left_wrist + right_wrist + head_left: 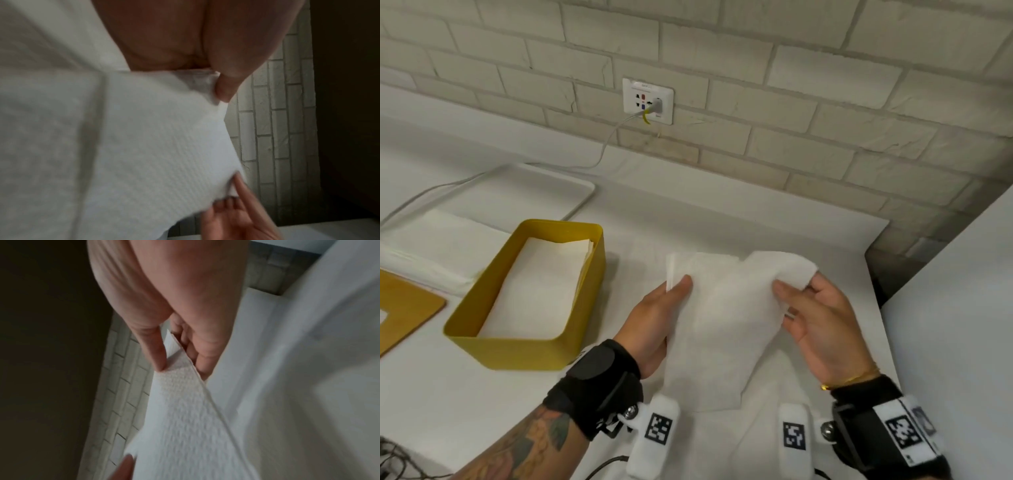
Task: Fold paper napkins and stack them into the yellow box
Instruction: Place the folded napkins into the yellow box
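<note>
Hands are raised above the table [774,219], palms turned inward. One paper napkin [719,318] is pinched at its left edge by the left hand [654,322] and at its upper right corner by the right hand [815,318]. Folded napkins [541,284] are stacked inside the yellow box [524,349] to the left.

I saw a white, softly embossed paper napkin [719,329] held up off the white counter, partly folded lengthwise, its top right corner curled over and its lower end hanging toward me. To its left stood the yellow rectangular box with rounded corners [524,346], open-topped and upright on the counter, apart from the napkin. Inside it lay a flat stack of folded white napkins [541,287], filling most of the floor, edges slightly uneven at the far right corner.
</note>
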The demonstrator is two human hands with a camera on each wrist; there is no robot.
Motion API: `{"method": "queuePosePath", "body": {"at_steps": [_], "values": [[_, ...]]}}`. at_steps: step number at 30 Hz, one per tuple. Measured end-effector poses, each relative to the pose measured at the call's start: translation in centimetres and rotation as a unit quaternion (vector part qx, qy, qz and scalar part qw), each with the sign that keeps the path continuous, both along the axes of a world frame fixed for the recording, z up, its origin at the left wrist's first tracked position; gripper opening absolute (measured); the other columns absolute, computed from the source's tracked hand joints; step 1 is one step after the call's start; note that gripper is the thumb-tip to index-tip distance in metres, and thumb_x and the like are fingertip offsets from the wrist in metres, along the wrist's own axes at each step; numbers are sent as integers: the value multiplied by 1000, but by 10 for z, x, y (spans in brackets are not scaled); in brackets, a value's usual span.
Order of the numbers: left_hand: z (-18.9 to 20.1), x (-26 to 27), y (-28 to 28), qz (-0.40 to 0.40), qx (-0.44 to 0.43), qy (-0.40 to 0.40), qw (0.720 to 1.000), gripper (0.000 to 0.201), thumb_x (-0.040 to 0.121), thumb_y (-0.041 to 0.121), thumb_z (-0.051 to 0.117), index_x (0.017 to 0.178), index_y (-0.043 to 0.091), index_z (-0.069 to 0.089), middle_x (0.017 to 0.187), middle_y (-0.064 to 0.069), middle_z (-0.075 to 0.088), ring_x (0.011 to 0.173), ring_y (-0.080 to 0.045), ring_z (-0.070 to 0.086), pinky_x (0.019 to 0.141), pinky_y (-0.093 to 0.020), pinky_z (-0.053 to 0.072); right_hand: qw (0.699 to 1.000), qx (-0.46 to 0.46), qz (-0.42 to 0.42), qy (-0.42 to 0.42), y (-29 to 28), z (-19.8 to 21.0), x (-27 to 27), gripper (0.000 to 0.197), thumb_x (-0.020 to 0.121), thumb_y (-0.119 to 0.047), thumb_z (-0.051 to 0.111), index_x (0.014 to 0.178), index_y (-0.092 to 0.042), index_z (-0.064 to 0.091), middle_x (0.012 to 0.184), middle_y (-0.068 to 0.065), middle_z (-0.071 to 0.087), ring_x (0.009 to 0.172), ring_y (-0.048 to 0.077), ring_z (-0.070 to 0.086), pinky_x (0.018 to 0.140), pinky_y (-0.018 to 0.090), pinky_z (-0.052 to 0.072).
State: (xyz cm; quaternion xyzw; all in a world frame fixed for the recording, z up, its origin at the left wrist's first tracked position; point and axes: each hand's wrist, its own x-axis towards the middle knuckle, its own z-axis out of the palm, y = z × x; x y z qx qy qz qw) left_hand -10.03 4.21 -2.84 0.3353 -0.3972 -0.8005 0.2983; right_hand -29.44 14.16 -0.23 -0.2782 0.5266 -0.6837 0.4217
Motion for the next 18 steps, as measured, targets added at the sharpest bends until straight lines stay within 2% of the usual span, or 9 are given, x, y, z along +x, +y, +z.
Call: {"method": "queuePosePath", "body": {"at_steps": [1,3,5,6,7,9,12,15,18], "values": [[1,1,-2,3,7,2,1000,34,105,33,48,127,13,64,117,-8,75,108,-24,72,98,-43,53,999,-24,15,16,5,11,-1,40,79,-9,70,120,-11,69,119,13,73,107,26,71,80,32,61],[3,4,-6,6,20,8,1000,36,105,36,48,129,13,63,119,-7,75,110,-23,72,101,-43,51,991,-78,100,36,17,36,-1,40,76,-17,81,115,-16,74,116,13,74,106,25,71,79,31,60],[3,5,-7,8,31,13,999,38,103,38,49,129,13,63,120,-7,74,110,-23,71,100,-42,51,970,-127,203,33,25,56,3,54,65,-25,93,116,-19,75,114,12,75,103,23,72,80,32,61],[4,4,-6,7,37,15,999,39,103,38,50,130,13,63,120,-7,74,110,-24,71,98,-42,52,964,-137,227,24,24,60,6,58,64,-24,95,118,-19,73,111,12,75,100,23,73,79,33,61],[4,3,-6,5,42,16,999,40,102,38,51,130,12,63,120,-8,74,111,-25,71,97,-42,52,964,-134,229,24,19,60,10,58,65,-21,93,119,-17,71,107,13,75,95,24,74,75,34,61],[5,0,-3,-4,51,23,998,43,102,38,50,133,9,61,124,-11,72,115,-27,69,101,-44,51,982,-70,157,83,4,45,16,46,74,-14,84,118,-16,67,101,12,77,89,27,75,71,36,61],[7,-2,3,-21,62,36,997,47,104,40,46,134,7,61,127,-14,70,119,-29,67,104,-44,49,976,50,55,203,-15,15,24,33,88,-5,74,116,-19,65,105,3,78,98,26,75,83,45,61],[6,0,4,-32,58,28,997,52,104,46,43,132,8,64,125,-13,71,117,-27,68,105,-43,49,968,104,36,224,-21,-2,26,30,90,-9,74,115,-24,64,103,-3,78,95,19,76,89,51,60],[7,3,3,-40,43,15,998,52,104,50,39,128,12,66,122,-10,73,115,-25,70,104,-43,50,965,110,37,234,-24,-2,27,30,90,-10,74,115,-24,64,102,-2,78,94,17,76,90,50,60]]}}
